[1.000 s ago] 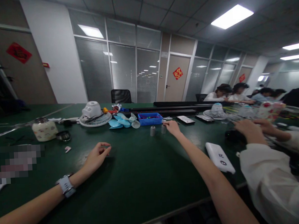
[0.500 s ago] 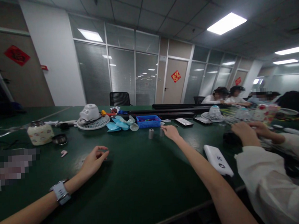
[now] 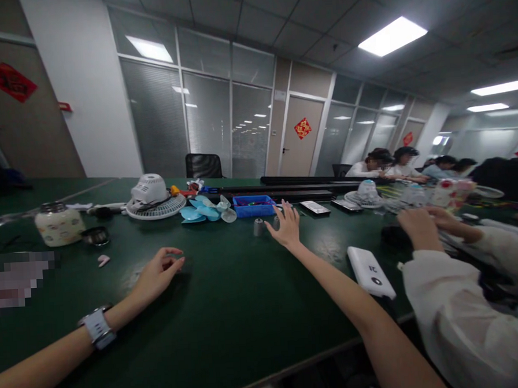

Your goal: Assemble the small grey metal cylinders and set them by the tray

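My right hand (image 3: 285, 227) is open with its fingers spread, holding nothing. Just left of its thumb a small grey metal cylinder (image 3: 258, 227) stands upright on the green table (image 3: 230, 311). A second such cylinder (image 3: 277, 222) is partly hidden behind the fingers. Beyond them sits a blue plastic basket (image 3: 254, 206) with small parts inside, too small to name. My left hand (image 3: 157, 274), with a watch on the wrist, rests over the table to the left. Its fingers are loosely bent and apart, with nothing in them.
Light-blue fan blades (image 3: 205, 210) and a white fan head (image 3: 150, 194) lie left of the basket. A patterned jar (image 3: 58, 225) stands far left. To the right are a white power bank (image 3: 371, 272) and a co-worker's sleeve (image 3: 447, 300). Long black bars (image 3: 280, 195) lie behind.
My right hand has gone from pinched fingers at the second cylinder to spread fingers, slightly nearer and to the left. My left hand keeps its pose. The whole view has shifted slightly.
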The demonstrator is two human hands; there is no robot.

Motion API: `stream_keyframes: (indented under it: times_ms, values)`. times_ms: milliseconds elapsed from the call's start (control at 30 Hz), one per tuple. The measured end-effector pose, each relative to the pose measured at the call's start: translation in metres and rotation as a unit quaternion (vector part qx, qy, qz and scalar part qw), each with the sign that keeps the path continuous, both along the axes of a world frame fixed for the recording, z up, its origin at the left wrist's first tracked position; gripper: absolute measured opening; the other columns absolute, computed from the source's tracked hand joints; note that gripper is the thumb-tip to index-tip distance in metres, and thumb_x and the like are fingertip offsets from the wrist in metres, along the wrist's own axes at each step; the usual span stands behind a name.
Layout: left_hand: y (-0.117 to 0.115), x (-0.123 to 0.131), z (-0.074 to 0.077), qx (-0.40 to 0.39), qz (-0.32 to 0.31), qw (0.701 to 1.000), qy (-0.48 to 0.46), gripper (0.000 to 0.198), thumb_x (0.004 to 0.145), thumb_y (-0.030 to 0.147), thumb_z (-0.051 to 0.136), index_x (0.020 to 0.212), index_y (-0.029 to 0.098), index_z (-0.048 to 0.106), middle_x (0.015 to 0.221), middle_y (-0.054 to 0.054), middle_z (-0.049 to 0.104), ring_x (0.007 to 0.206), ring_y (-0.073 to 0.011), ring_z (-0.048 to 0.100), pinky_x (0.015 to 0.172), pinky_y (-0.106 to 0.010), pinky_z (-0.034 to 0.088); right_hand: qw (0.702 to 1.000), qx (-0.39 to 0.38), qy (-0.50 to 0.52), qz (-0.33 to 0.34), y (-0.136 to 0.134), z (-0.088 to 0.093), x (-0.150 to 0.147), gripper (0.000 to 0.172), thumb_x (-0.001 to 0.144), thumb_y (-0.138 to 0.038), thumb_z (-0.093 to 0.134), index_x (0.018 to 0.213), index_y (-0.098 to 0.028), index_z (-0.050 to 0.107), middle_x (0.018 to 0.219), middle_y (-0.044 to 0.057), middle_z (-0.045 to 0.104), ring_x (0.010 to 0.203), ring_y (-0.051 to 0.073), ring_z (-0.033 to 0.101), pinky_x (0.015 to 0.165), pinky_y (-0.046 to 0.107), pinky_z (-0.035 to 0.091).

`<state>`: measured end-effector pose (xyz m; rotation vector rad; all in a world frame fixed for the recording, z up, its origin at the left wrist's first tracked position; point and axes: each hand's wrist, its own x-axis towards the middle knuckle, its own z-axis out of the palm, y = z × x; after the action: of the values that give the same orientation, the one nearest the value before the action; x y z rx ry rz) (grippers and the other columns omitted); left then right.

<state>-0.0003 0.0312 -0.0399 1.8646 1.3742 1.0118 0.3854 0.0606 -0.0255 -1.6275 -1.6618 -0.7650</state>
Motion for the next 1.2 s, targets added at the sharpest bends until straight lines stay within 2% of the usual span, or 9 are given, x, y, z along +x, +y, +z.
stream_keyframes:
  times_ms: [133,267,367,433,533,667,833,1033,1200]
  values:
    - [0.004,-0.001,-0.005,0.006,-0.002,1.000,-0.014,0.052,0.073,0.060,0.056,0.106,0.020,0.050,0.068,0.001,0.065,0.065,-0.0206,0.063,0.059,-0.030,0.044,0.998,-0.043,0.042,-0.009,0.007,-0.006,-0.029,0.057,0.081,-0.067,0.048,0.107,-0.022,0.070,0.156,0.006,0.016,0.143,0.031,0.003,0.112,0.054,0.001]
    - [0.001,0.000,-0.001,0.007,-0.004,1.000,-0.026,0.052,0.072,0.060,0.057,0.105,0.021,0.050,0.068,0.002,0.065,0.067,-0.0207,0.064,0.061,-0.030,0.045,0.991,-0.097,0.091,-0.014,0.017,-0.012,-0.037,0.054,0.074,-0.068,0.056,0.091,-0.019,0.075,0.153,0.009,0.022,0.141,0.033,0.006,0.111,0.057,0.001]
    - [-0.006,0.006,0.007,0.016,-0.009,1.000,-0.019,0.053,0.072,0.060,0.057,0.106,0.020,0.050,0.068,0.002,0.064,0.068,-0.0211,0.064,0.062,-0.031,0.047,0.988,-0.101,0.120,0.003,0.012,-0.010,-0.039,0.053,0.072,-0.067,0.059,0.086,-0.019,0.075,0.151,0.011,0.027,0.141,0.034,0.009,0.110,0.058,0.003]
    - [-0.011,0.015,0.012,0.023,-0.013,1.000,-0.006,0.055,0.073,0.061,0.056,0.108,0.019,0.050,0.073,-0.001,0.066,0.071,-0.0224,0.065,0.063,-0.032,0.048,0.987,-0.101,0.119,0.036,-0.001,-0.008,-0.049,0.053,0.071,-0.068,0.059,0.083,-0.019,0.076,0.151,0.011,0.027,0.141,0.033,0.009,0.111,0.058,0.002]
    - [-0.016,0.037,0.017,0.064,-0.034,0.997,0.012,0.053,0.077,0.059,0.053,0.113,0.020,0.051,0.096,-0.007,0.069,0.084,-0.0244,0.066,0.070,-0.035,0.050,0.981,-0.113,0.094,0.124,-0.029,-0.006,-0.078,0.053,0.070,-0.070,0.059,0.081,-0.021,0.076,0.152,0.008,0.026,0.142,0.031,0.007,0.112,0.056,0.001]
    - [-0.018,0.069,0.022,0.165,-0.055,0.984,-0.034,0.045,0.083,0.051,0.053,0.117,0.022,0.052,0.119,-0.008,0.065,0.110,-0.0232,0.060,0.093,-0.038,0.045,0.965,-0.127,0.062,0.220,-0.055,-0.007,-0.122,0.046,0.069,-0.067,0.063,0.082,-0.023,0.074,0.152,0.005,0.026,0.142,0.029,0.009,0.112,0.053,0.003]
    - [-0.018,0.080,0.030,0.142,-0.074,0.985,-0.061,0.043,0.080,0.048,0.059,0.113,0.022,0.054,0.101,-0.006,0.073,0.097,-0.0225,0.068,0.088,-0.037,0.050,0.963,-0.133,0.048,0.231,-0.059,-0.011,-0.141,0.045,0.071,-0.062,0.064,0.085,-0.020,0.070,0.147,0.011,0.036,0.141,0.029,0.014,0.112,0.053,0.009]
    - [-0.019,0.077,0.050,0.167,-0.074,0.983,0.006,0.036,0.074,0.040,0.066,0.103,0.022,0.054,0.084,-0.003,0.074,0.087,-0.0235,0.070,0.082,-0.037,0.052,0.962,-0.129,0.022,0.239,-0.059,-0.007,-0.140,0.052,0.073,-0.066,0.061,0.093,-0.019,0.069,0.138,0.014,0.046,0.138,0.029,0.022,0.111,0.050,0.014]
    - [-0.023,0.059,0.065,0.212,-0.002,0.977,-0.013,0.036,0.074,0.047,0.066,0.093,0.022,0.049,0.085,-0.004,0.075,0.089,-0.0245,0.070,0.084,-0.038,0.049,0.960,-0.144,0.019,0.240,-0.064,-0.002,-0.141,0.054,0.075,-0.067,0.057,0.091,-0.017,0.068,0.135,0.014,0.048,0.135,0.029,0.025,0.109,0.049,0.017]
